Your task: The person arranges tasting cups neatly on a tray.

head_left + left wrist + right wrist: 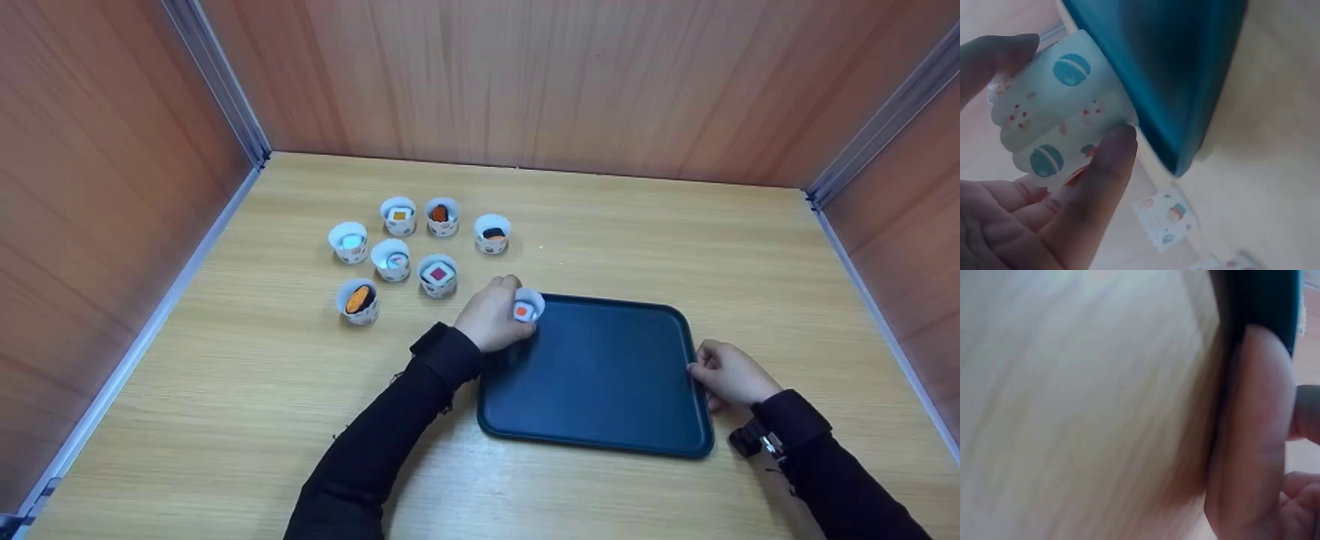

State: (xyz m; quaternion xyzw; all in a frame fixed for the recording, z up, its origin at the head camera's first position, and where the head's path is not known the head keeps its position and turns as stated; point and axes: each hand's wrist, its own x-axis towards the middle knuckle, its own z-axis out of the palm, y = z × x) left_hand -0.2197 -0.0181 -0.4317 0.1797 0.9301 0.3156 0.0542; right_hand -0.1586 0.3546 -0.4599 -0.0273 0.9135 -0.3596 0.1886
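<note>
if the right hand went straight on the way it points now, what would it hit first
The right hand would likely meet the dark tray first, since it touches the tray's right edge. Whether it would push the tray or pass over is unclear.

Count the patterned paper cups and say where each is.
8: one patterned paper cup in the left hand; seven on the table: three at the back, three in a diagonal middle row, one at the front.
</note>
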